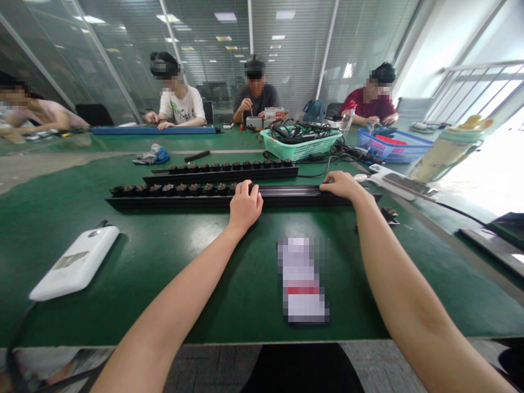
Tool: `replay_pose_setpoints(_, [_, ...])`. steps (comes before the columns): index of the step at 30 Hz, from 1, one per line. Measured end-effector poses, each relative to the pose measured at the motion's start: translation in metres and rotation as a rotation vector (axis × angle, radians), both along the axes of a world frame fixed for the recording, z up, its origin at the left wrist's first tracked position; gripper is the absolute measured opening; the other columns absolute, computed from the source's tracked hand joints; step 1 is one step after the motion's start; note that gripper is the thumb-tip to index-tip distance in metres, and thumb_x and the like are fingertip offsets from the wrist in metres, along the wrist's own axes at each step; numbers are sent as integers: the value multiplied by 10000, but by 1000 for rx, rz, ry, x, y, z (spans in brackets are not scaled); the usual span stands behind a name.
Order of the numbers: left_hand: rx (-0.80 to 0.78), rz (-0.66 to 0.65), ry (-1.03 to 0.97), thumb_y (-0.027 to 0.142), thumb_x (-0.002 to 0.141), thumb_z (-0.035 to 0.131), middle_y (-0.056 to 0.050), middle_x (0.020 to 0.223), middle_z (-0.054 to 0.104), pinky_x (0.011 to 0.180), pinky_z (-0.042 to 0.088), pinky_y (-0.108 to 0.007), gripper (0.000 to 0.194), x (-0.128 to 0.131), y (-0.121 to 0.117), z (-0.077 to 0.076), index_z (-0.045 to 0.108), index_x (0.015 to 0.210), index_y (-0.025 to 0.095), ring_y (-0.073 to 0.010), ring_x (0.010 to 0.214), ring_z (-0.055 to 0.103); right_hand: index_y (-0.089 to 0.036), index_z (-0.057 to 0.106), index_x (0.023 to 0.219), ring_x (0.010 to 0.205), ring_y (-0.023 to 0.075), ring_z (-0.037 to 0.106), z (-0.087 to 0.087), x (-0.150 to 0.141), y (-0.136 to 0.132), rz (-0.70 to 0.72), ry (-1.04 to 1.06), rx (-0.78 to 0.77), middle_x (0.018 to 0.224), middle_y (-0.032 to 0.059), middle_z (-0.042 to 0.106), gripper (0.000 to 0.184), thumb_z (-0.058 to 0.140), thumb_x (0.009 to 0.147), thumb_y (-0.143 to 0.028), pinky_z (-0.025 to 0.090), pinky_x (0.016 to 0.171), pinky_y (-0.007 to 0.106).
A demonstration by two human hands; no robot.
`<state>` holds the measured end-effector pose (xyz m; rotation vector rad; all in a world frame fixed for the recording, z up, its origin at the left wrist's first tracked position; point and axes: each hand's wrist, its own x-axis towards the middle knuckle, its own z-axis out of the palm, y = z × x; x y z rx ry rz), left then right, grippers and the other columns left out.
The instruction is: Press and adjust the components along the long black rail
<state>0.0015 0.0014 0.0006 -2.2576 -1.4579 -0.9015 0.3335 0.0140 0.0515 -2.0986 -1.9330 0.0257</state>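
A long black rail (184, 203) lies crosswise on the green table, with a row of small round black pieces (180, 189) along its left part. My left hand (245, 207) has its fingers curled over the right end of that row, closed on one of the round pieces, which they mostly hide. Farther right, my right hand (343, 185) bends over the same rail with its fingertips closed on the far edge; any small part beneath them is hidden. Between both hands a bare grooved stretch of the rail shows. Behind it lies a second black rail (223, 173), also carrying round pieces.
A phone (303, 281) lies between my forearms, and a white power bank (76, 263) sits at left. Behind the rails are blue-grey gloves (152, 155) and a green basket (301, 149) of cables. A blue basket (397, 153) and a bottle (446, 150) stand right. Several people sit opposite.
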Motion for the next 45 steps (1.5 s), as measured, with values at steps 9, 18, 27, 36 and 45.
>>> replay_pose_setpoints(9, [3,-3,-9,290,1014,404,-192,1368,568,935,582,-434,397,0,1,-1,664,1282,157,-329,1283,514,-208,766,1010,921,270,659,-5,6,4,-5,45,7,975,90,738,349,671,804,-473,500,840,349])
replay_pose_setpoints(18, [1,10,6,282,1017,416,-189,1368,569,942,578,-430,390,0,1,0,663,1288,151,-330,1288,516,-210,764,997,923,282,665,-6,7,5,-7,68,9,983,89,736,346,680,788,-473,504,825,352])
replay_pose_setpoints(27, [6,7,3,282,1014,418,-191,1366,572,926,584,-426,385,0,1,-1,667,1279,153,-326,1284,515,-207,761,990,923,275,666,-5,6,3,-18,93,4,973,84,731,331,707,779,-457,503,829,348])
replay_pose_setpoints(36, [-28,0,-5,276,1017,418,-197,1380,555,941,576,-437,388,0,0,1,660,1291,148,-336,1299,504,-208,758,965,907,265,660,-10,12,6,-14,134,28,952,77,723,324,723,759,-455,505,832,349])
replay_pose_setpoints(45, [4,8,9,283,1011,425,-191,1362,571,937,579,-438,386,0,1,0,666,1283,154,-332,1268,521,-198,754,949,910,265,658,-9,15,6,-13,119,20,964,86,727,313,722,762,-447,504,822,348])
